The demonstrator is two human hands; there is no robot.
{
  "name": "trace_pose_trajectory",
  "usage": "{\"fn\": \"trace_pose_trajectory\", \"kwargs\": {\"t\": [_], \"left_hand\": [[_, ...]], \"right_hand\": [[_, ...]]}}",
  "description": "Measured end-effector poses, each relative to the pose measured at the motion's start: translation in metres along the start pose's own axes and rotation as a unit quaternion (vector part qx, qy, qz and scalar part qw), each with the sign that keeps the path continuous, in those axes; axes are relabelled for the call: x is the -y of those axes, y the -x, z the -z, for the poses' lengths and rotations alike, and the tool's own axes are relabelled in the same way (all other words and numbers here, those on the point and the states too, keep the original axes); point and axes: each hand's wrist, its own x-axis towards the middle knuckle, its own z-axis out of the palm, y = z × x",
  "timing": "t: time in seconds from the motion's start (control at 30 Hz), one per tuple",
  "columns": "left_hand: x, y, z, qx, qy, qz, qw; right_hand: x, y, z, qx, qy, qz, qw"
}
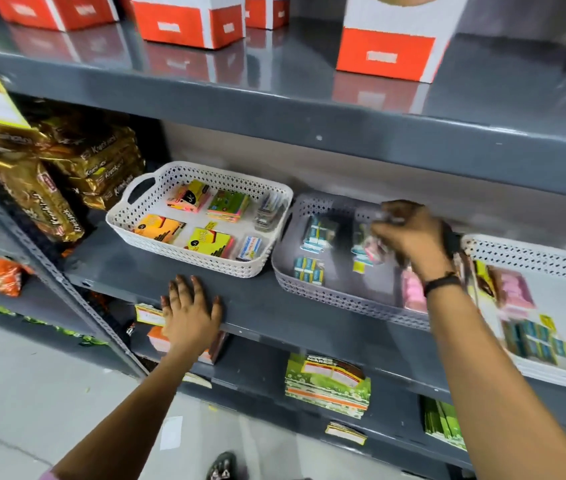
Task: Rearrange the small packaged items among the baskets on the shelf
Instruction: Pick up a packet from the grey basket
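Here the left hand (191,313) lies flat, fingers spread, on the grey shelf (261,299) edge. Further in, the right hand (409,237) hovers over the grey basket (309,289), pinching small blurred packets (375,249); beside it stands the white basket (143,233) of sticky-note packs (228,206).

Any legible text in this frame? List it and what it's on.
"Krackjack": gold snack packs, repeated on several.
Green packets on the lower shelf: print too blurred to read.
Orange-and-white boxes: labels blurred out.
Packets in the white basket and grey basket: too small to read.
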Motion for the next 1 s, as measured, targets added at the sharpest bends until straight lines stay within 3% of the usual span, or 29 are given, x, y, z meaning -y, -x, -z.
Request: {"fn": "trace_pose_trajectory", "kwargs": {"t": [0.27,0.53,0.7,0.83,1.0], "left_hand": [[0.007,-0.004,-0.001,0.029,0.031,-0.013,0.999],[0.009,-0.009,-0.003,0.052,0.058,-0.016,0.997],[0.01,-0.008,-0.004,0.045,0.054,-0.022,0.997],[0.011,-0.006,-0.006,0.021,0.034,-0.026,0.999],[0.007,-0.003,-0.002,0.0,-0.043,-0.035,0.998]], "right_hand": [[0.097,-0.011,-0.16,0.128,0.094,0.036,0.987],[0.094,-0.003,-0.237,0.135,0.22,0.02,0.966],[0.08,-0.001,-0.212,0.12,0.158,0.071,0.977],[0.063,0.004,-0.15,0.008,0.081,0.136,0.987],[-0.015,0.005,-0.049,-0.095,0.15,0.108,0.978]]}}
